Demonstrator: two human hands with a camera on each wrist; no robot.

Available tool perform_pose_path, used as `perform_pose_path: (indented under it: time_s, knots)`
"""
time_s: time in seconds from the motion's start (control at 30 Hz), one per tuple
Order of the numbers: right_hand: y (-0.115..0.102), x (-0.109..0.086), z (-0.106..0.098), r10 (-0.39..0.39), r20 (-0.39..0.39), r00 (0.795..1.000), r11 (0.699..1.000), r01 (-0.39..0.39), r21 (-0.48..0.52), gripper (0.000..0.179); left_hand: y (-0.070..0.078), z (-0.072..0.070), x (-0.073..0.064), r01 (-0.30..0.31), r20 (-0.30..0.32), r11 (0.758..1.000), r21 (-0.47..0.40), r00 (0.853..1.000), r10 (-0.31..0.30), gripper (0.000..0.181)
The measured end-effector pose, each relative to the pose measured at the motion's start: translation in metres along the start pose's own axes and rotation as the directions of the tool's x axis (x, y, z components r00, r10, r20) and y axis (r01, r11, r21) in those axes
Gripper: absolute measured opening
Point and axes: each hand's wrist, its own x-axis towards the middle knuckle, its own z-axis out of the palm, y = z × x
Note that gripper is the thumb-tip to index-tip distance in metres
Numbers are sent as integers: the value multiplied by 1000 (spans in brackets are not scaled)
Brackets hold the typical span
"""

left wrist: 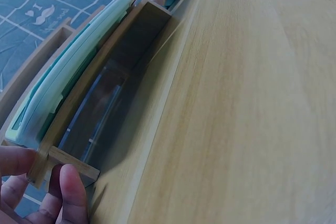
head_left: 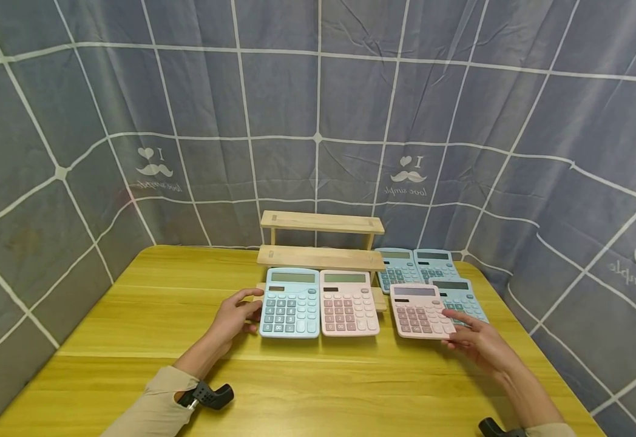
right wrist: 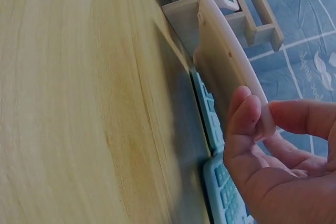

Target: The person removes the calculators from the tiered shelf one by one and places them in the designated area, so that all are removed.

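Observation:
A wooden step rack [head_left: 320, 258] stands on the table. A blue calculator [head_left: 289, 303] and a pink calculator [head_left: 349, 303] lean side by side on its lowest step. My left hand [head_left: 235, 315] grips the left end of that step, beside the blue calculator; in the left wrist view its fingers [left wrist: 73, 192] bend around the wooden end. With my right hand [head_left: 482, 343] I pinch a second pink calculator [head_left: 419, 311] by its lower right corner, thumb on one face and fingers on the other. The right wrist view has this calculator [right wrist: 231, 56] tilted, above the table.
Several blue calculators lie at the right of the rack: two at the back [head_left: 397, 270], and one [head_left: 462, 297] partly behind the held pink one. The yellow wood-grain table [head_left: 318, 388] is bordered by a grey curtain [head_left: 274, 109] with white grid lines.

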Motion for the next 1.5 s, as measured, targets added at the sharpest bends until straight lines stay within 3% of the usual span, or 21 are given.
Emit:
perform_pose_path:
  time_s: [0.47,0.73,1.5]
  knots:
    - [6,7,2,49,-16,999,999,-49,22,73,2,1,-2,-2,9,1000,2,1000,2,33]
    - [9,12,-3,54,13,998,994,-55,93,74,1,1,-1,-1,1,1000,8,1000,1,34]
    - [11,24,7,28,-133,991,999,-23,40,61,1,0,-1,0,-11,1000,10,1000,0,33]
